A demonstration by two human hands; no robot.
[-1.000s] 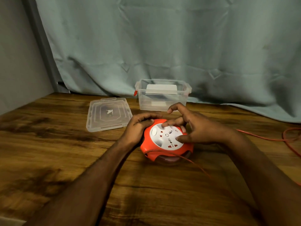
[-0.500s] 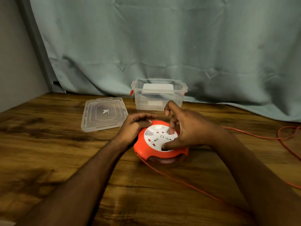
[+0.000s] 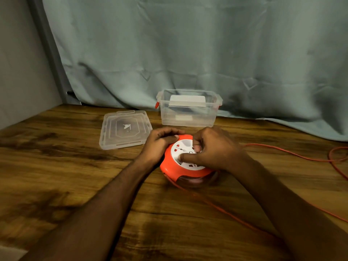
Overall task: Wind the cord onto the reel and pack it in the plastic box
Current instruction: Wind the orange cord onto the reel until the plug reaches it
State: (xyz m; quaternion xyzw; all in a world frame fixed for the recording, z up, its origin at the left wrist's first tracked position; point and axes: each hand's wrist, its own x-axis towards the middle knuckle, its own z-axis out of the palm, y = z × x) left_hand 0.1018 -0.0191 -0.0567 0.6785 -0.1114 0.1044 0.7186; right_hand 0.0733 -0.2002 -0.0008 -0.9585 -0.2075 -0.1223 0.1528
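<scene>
Here the reel [image 3: 185, 162] lies flat on the bench [image 3: 56, 166], just in front of the box [image 3: 188, 112]. The left hand [image 3: 160, 144] closes its grip on the reel's left rim, steadying it. The right hand [image 3: 212, 149] sits on the white face, fingers curled closed into it, likely to turn it. The cord [image 3: 226, 208] leaves the reel's near left edge and trails right, so the right hand is nearer the slack. One reel, one cord, one box, one lid [image 3: 125, 129], well left of the box.
</scene>
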